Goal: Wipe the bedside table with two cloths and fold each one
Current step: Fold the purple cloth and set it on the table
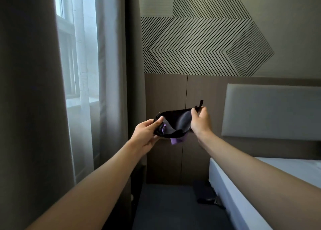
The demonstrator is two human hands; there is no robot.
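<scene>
I hold a cloth (pixel 180 121) up in the air in front of the wooden wall panel. It is grey with a black edge and a small black loop at its right corner. My left hand (pixel 147 132) pinches its left end and my right hand (pixel 200 121) pinches the right corner by the loop. A purple cloth (pixel 176 140) hangs out below the grey one, between my hands, and shows again near my left fingers. The bedside table is hidden from this view.
A bed with a white sheet (pixel 243 186) and a grey padded headboard (pixel 271 111) fills the right side. Grey curtains (pixel 111 73) and a window (pixel 76 56) stand at the left. Dark carpet (pixel 166 205) lies between, with a dark object (pixel 206 199) by the bed's corner.
</scene>
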